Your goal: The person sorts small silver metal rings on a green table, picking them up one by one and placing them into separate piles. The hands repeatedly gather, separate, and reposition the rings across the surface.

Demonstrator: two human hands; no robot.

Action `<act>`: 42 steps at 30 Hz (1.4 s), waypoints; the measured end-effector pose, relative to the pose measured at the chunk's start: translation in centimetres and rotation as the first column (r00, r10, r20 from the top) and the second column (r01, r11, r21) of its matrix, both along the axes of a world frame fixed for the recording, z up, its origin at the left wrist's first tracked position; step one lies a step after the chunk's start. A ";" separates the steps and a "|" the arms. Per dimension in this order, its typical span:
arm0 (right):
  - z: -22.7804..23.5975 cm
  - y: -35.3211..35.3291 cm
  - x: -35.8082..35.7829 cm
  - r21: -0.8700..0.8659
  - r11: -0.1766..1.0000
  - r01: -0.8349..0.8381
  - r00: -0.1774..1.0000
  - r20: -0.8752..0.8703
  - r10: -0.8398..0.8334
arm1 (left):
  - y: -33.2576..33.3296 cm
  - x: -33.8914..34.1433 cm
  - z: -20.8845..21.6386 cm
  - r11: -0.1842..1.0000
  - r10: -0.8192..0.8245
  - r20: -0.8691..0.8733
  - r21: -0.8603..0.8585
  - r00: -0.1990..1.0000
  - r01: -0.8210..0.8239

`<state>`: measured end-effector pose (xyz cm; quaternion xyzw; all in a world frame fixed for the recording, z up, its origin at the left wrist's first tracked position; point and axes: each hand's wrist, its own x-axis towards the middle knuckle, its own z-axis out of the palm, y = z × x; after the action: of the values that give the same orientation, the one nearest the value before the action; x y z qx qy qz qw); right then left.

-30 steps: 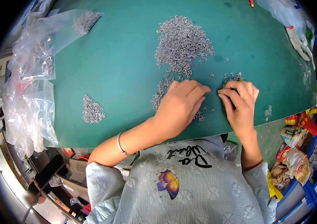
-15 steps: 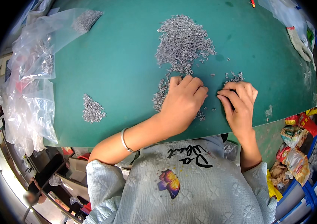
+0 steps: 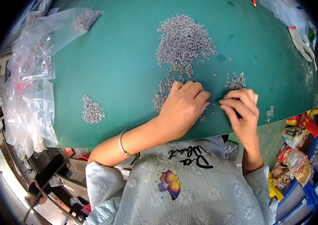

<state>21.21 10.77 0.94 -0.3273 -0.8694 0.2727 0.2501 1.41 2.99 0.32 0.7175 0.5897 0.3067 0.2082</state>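
Small grey C-shaped metal pieces lie in a large heap (image 3: 185, 43) on the green tabletop (image 3: 125, 60). A thinner trail of pieces (image 3: 161, 93) runs down from it along my left hand (image 3: 184, 107). That hand's fingers are curled down toward the table, and their tips are hidden. My right hand (image 3: 243, 112) is pinched, thumb against fingers, just below a small pile (image 3: 236, 81) of the same pieces. Whatever it holds is too small to make out. A few loose pieces (image 3: 203, 117) lie between the hands.
Another small pile (image 3: 93, 109) sits at the left. Clear plastic bags (image 3: 35, 90), some with metal pieces inside, cover the left table edge. A work glove (image 3: 300, 44) lies at the far right. Colourful packages (image 3: 296, 165) stand beyond the right edge; a person (image 3: 35, 193) is at lower left.
My right hand has drawn back slightly toward me, uncovering more of the small right pile. My left hand has shifted a little nearer, its fingers still curled.
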 end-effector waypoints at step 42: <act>-0.1 -0.1 0.0 0.086 0.985 0.147 0.981 0.115 -0.156 | 1.2 -0.7 -0.5 0.999 -0.003 -0.040 0.035 0.999 0.005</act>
<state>21.19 10.71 0.85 -0.3987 -0.8654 0.1986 0.2295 0.68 4.20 -0.15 0.7282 0.5867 0.3024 0.1845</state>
